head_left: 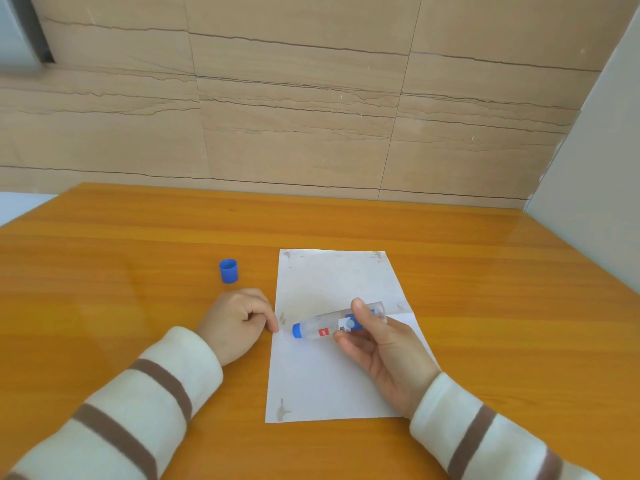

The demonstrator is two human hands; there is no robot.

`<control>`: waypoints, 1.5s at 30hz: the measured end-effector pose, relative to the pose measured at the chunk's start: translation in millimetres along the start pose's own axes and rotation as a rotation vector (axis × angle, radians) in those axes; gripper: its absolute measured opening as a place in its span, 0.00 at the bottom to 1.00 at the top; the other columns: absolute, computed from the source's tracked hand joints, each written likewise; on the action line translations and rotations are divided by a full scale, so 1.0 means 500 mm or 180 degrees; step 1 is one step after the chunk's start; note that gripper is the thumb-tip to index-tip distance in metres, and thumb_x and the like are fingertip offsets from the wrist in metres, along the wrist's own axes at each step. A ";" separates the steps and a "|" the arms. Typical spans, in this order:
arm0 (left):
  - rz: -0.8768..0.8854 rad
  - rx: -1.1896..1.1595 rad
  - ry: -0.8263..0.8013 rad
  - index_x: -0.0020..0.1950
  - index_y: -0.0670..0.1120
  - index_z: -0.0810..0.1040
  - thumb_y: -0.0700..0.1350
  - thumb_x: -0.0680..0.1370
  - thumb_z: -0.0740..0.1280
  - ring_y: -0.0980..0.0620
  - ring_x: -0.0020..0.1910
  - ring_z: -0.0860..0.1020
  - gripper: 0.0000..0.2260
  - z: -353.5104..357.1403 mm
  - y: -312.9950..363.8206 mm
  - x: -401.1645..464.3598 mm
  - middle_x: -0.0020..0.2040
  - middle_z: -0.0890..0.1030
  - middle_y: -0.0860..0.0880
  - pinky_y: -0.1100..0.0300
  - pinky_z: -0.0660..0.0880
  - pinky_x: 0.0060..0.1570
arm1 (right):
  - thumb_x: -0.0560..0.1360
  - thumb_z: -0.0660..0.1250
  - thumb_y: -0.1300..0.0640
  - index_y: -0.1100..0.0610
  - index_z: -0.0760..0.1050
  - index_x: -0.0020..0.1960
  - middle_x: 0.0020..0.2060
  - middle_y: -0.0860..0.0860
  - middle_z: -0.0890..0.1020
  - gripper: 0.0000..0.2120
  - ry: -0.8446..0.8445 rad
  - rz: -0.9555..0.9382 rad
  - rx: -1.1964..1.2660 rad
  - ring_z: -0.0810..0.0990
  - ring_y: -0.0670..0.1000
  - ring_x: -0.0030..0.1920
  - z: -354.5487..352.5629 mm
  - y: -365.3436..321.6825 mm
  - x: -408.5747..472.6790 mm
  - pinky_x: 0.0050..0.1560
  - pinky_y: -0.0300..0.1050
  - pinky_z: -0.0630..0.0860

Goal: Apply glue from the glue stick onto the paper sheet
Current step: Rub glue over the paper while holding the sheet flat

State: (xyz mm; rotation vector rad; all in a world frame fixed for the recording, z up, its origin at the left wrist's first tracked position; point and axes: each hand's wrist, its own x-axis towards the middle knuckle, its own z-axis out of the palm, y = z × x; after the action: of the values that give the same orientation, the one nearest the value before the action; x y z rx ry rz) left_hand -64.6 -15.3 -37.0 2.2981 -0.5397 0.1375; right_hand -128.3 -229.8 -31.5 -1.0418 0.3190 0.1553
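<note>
A white paper sheet (332,282) lies flat on the orange wooden table (138,244), with grey smudges near its corners and left edge. My right hand (384,355) grips a clear glue stick (322,328) between thumb and fingers; its blue tip points left and sits on or just over the sheet near the left edge. My left hand (237,322) rests on the table with curled fingers, its fingertips touching the sheet's left edge. The blue cap (228,270) stands alone on the table, left of the sheet.
A tan stone-pattern wall (294,98) rises behind the table's far edge. A pale grey panel (595,168) stands at the right. The table's left edge shows at the far left.
</note>
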 end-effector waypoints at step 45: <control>-0.0365 -0.0045 0.0135 0.29 0.50 0.79 0.29 0.71 0.59 0.50 0.37 0.79 0.20 -0.002 0.000 0.001 0.36 0.82 0.50 0.51 0.77 0.45 | 0.61 0.76 0.55 0.67 0.80 0.49 0.45 0.61 0.86 0.21 0.0028 -0.0099 -0.0180 0.86 0.57 0.43 -0.031 -0.007 -0.003 0.40 0.41 0.82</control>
State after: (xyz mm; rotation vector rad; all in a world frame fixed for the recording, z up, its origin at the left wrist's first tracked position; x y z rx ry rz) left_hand -64.3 -14.7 -35.9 2.3008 -0.3852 0.1259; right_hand -131.8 -245.0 -35.4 -1.1032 0.3077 0.1324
